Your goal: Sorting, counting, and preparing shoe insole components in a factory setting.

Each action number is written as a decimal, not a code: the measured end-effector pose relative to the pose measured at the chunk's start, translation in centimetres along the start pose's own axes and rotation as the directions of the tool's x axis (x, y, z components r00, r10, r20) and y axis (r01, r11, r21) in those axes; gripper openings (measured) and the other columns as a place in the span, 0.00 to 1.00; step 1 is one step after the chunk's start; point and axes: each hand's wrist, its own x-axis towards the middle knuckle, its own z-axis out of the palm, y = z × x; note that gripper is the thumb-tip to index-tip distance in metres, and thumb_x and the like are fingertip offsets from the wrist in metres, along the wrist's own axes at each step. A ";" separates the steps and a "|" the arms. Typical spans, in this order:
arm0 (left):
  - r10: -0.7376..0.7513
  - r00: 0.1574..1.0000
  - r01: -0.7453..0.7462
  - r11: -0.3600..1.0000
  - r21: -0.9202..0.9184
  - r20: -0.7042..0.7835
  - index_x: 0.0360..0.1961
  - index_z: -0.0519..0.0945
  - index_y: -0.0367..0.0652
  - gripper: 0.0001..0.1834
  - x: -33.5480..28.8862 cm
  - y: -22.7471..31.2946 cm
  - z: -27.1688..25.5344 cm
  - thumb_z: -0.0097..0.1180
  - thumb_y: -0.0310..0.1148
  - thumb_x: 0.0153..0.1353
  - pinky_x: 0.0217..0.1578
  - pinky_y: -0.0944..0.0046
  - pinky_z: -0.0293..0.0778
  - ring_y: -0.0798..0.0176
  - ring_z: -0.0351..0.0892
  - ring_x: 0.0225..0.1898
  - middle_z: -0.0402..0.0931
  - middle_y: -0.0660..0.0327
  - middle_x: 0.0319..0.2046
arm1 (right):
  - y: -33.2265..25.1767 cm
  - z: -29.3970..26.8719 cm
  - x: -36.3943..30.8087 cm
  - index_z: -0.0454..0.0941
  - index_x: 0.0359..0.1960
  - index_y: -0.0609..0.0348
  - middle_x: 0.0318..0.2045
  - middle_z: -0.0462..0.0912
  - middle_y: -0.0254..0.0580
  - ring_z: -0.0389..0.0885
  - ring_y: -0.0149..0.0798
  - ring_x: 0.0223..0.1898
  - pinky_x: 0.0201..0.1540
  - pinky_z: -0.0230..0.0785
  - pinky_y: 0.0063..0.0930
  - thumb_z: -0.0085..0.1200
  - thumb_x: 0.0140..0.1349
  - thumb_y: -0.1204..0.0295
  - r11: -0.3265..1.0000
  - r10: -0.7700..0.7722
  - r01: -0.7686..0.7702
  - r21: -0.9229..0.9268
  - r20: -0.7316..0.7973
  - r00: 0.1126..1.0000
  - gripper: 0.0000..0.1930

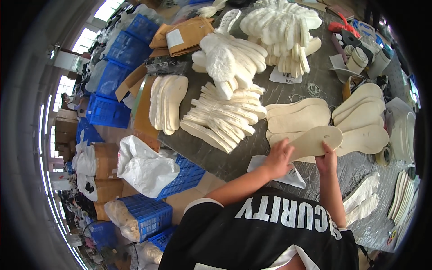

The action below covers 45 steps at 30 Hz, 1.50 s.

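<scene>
A flat cream insole (315, 138) with a small dark mark is tilted above the table in front of me. My right hand (327, 158) grips its wide end from below, thumb on top. At its narrow end my left hand (280, 158) has its fingers bent around the edge, partly hidden. Behind and under it lies a stack of cream insoles (299, 114). To the right are more piled insoles (360, 105). A white paper sheet (290, 178) rests on the table beneath my left forearm.
Bundles of fluffy white insoles (225, 112) cover the left of the dark table (202, 155). Rolls of tape (357, 60) and a clear plastic container (401, 130) stand at the right. Scissors (391, 236) lie near the right edge. Blue crates (150, 216) stand on the floor at left.
</scene>
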 end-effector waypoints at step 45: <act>0.329 0.576 0.589 0.467 -0.659 0.748 0.57 0.64 0.32 0.26 4.5 0.5 -4.8 0.48 0.38 0.64 0.51 0.64 0.66 0.62 0.71 0.49 0.73 0.52 0.48 | 0.6 -2.7 -10.6 0.57 0.55 0.55 0.51 0.67 0.44 0.70 0.43 0.52 0.54 0.65 0.47 0.43 0.65 0.73 0.841 -0.195 0.256 0.477 -0.173 0.965 0.17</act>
